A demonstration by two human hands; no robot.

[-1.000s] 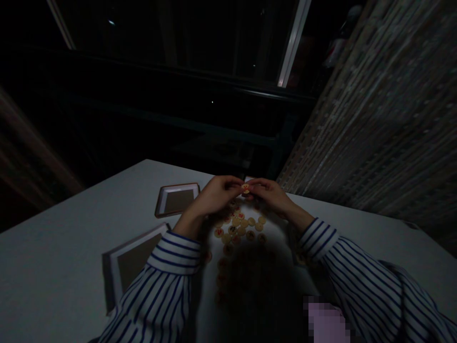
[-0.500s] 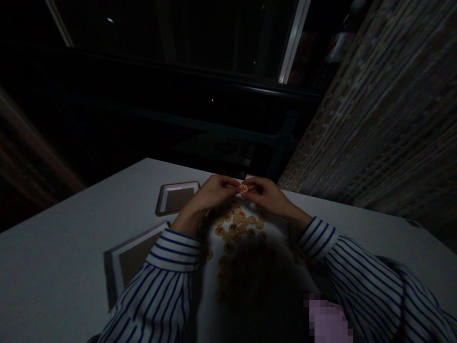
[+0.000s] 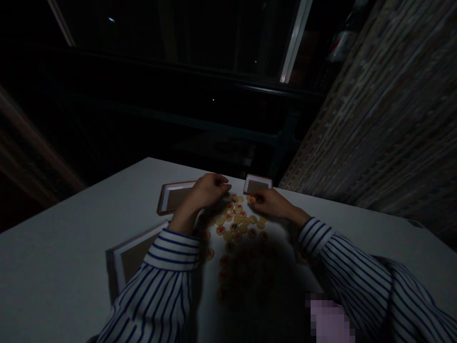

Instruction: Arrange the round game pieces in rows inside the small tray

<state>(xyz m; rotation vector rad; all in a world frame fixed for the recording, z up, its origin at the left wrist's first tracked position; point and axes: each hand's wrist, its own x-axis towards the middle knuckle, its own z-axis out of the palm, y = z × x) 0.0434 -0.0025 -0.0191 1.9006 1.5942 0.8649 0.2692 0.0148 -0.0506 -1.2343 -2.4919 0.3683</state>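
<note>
Many round, pale wooden xiangqi pieces (image 3: 234,227) lie scattered between my arms, some with red characters, some black, some showing blank backs. My right hand (image 3: 269,203) pinches a red-marked xiangqi piece (image 3: 251,199) between thumb and fingers at the far side of the spread. Over the far left of the pieces hovers my left hand (image 3: 211,189), its fingers apart with nothing seen in them. Pieces nearest me sink into deep shadow, so their markings are hard to read.
A shallow brown-rimmed tray (image 3: 159,204) sits beyond my left wrist. A larger tray or lid (image 3: 113,271) lies beside my left forearm, and a small one (image 3: 246,185) near the far edge of the white table (image 3: 71,252). A curtain (image 3: 371,119) hangs at right.
Both hands held the piece together; now they are apart. My left hand has let go and moved slightly left, while my right hand has lowered the piece, uncovering the small far tray.
</note>
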